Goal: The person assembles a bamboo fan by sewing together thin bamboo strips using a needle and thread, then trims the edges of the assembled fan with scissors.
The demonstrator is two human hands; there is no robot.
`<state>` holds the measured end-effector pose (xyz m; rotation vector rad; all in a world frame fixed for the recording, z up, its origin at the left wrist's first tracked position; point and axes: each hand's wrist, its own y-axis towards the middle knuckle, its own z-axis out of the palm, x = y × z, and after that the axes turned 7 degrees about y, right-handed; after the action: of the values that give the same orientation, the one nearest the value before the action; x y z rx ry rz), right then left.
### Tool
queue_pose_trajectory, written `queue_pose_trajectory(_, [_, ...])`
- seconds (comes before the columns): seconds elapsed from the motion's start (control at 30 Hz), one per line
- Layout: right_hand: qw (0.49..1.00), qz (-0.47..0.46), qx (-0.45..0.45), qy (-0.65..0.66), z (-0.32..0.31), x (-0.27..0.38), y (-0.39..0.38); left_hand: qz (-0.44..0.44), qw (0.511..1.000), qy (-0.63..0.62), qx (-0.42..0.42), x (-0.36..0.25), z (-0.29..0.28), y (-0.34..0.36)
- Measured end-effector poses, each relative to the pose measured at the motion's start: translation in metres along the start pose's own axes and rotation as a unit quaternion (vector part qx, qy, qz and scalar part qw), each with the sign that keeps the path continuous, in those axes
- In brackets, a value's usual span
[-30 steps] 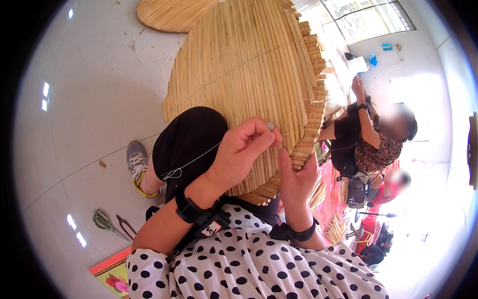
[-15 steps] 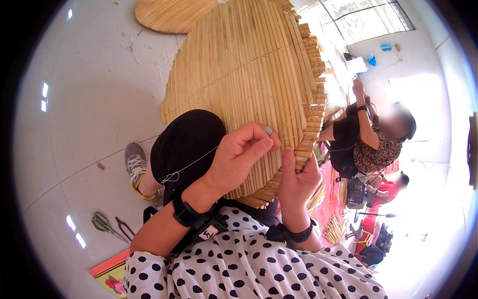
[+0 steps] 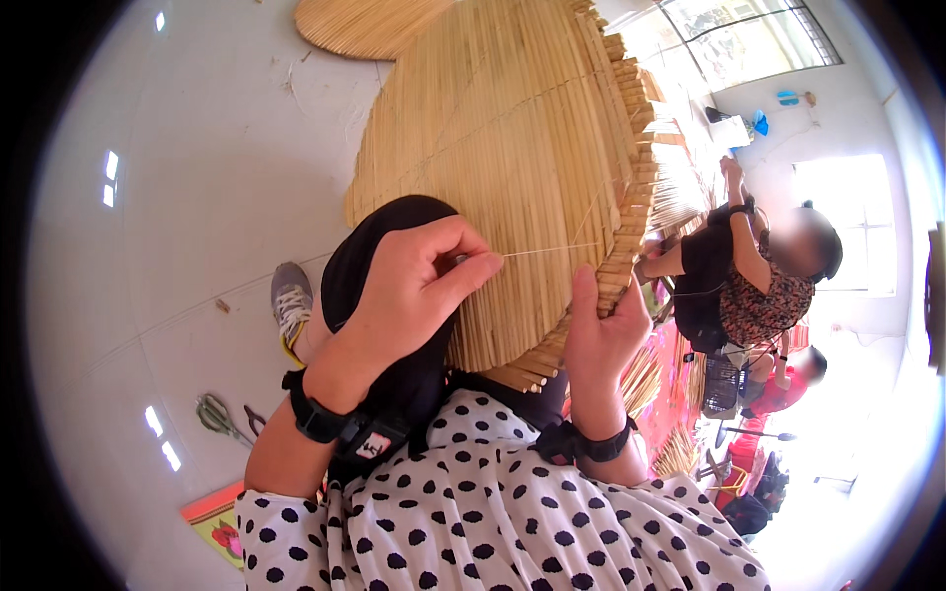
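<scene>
Pinching thread in closed left fingers; clasping mat by rim in right fingers. Probably light, stiff; best held there.

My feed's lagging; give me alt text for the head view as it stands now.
The left hand holds a pale thread taut across a straw-coloured mat of stalks, while the right hand grips the mat's thick rim. Scissors lie on the floor at left; other people are farther back at right.
</scene>
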<state>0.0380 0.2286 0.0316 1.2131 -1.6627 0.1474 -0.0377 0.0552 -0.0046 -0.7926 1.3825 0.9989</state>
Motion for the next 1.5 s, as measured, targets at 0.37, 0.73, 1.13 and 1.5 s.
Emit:
queue_pose_trajectory(0.37, [1.000, 0.006, 0.012, 0.015, -0.003, -0.008, 0.000, -0.101, 0.994, -0.014, 0.028, 0.033, 0.067, -0.029])
queue_pose_trajectory(0.73, [0.998, -0.013, 0.039, -0.046, -0.010, -0.010, 0.002, -0.129, 0.989, 0.022, 0.071, 0.038, 0.067, -0.016])
queue_pose_trajectory(1.13, [0.998, 0.009, 0.029, -0.055, -0.010, -0.013, -0.001, -0.115, 0.991, 0.032, 0.064, 0.026, 0.063, -0.020])
queue_pose_trajectory(1.5, [0.997, -0.012, 0.017, -0.073, -0.006, -0.004, 0.000, -0.054, 0.994, 0.082, 0.045, 0.014, 0.031, -0.033])
